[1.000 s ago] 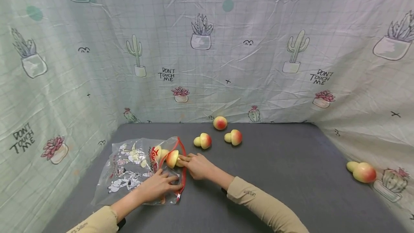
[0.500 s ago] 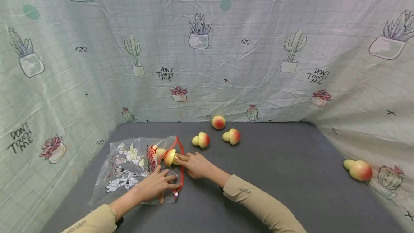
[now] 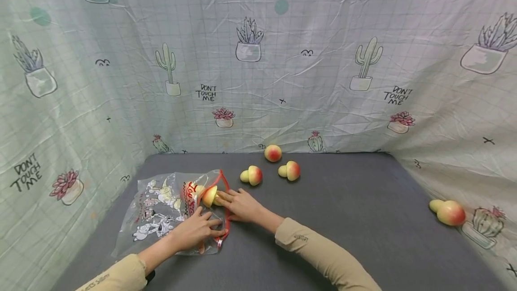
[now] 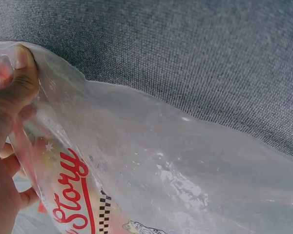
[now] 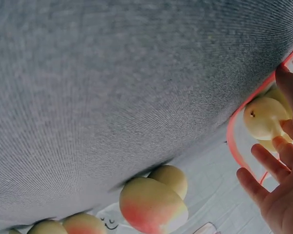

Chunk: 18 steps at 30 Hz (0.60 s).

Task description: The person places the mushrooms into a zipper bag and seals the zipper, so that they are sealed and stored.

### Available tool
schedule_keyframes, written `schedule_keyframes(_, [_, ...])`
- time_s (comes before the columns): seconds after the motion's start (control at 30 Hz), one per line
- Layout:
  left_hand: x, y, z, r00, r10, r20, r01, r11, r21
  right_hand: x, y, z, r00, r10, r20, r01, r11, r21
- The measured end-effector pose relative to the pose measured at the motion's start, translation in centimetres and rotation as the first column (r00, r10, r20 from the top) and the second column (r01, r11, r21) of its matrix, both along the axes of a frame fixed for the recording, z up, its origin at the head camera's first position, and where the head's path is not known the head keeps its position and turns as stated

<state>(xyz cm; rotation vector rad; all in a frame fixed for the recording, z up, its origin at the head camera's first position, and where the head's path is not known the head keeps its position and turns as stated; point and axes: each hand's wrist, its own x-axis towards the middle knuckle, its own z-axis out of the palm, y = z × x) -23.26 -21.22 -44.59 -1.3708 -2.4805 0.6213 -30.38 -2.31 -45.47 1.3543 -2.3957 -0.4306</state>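
A clear plastic zip bag [image 3: 129, 223] printed with cartoon figures lies flat at the left, its red-edged mouth [image 3: 228, 226] facing right. My left hand [image 3: 194, 232] holds the mouth, thumb [image 4: 22, 80] on one side of the plastic and fingers on the other. At the opening, a mushroom-shaped yellow-and-red toy [image 3: 209, 196] lies cap inward behind the film. My right hand [image 3: 244, 206] reaches the mouth with spread fingers, and its fingertips touch the toy's pale stem end [image 5: 263, 117]. Deeper in the bag, a second yellow toy [image 3: 199, 189] shows partly under the red lettering.
Three similar toys stand toward the back of the dark grey table [image 3: 343, 219]: one left [image 3: 254, 175], one right [image 3: 291, 170] and one behind [image 3: 273, 153]. Another toy [image 3: 449, 212] lies at the far right edge. Cactus-printed cloth [image 3: 291, 116] surrounds the table on three sides.
My right hand has moved slightly left and pushed the toy a little deeper into the bag, its fingers spreading. The left hand stays on the bag mouth.
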Motion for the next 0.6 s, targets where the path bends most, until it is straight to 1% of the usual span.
schedule_keyframes(0.13, [0.0, -0.1, -0.1, 1.0, -0.007, -0.001, 0.007, 1.0, 0.005, 0.0, -0.2, 0.2, 1.0, 0.004, -0.009, -0.004, 1.0, 0.008])
schedule_keyframes(0.33, [-0.1, -0.1, 0.0, 1.0, -0.017, -0.013, 0.017, 1.0, -0.003, -0.3, -0.8, 0.4, 1.0, 0.002, 0.01, -0.002, 1.0, 0.008])
schedule_keyframes(0.47, [-0.1, -0.1, 0.0, 0.999, -0.023, -0.025, 0.023, 1.0, -0.002, -0.5, -1.2, 0.2, 1.0, -0.012, -0.01, 0.012, 1.0, 0.027])
schedule_keyframes(0.6, [-0.2, -0.1, -0.2, 0.997, -0.051, -0.056, 0.052, 0.999, 0.017, -0.6, -1.4, 0.0, 0.999, -0.026, -0.045, 0.028, 0.999, 0.042])
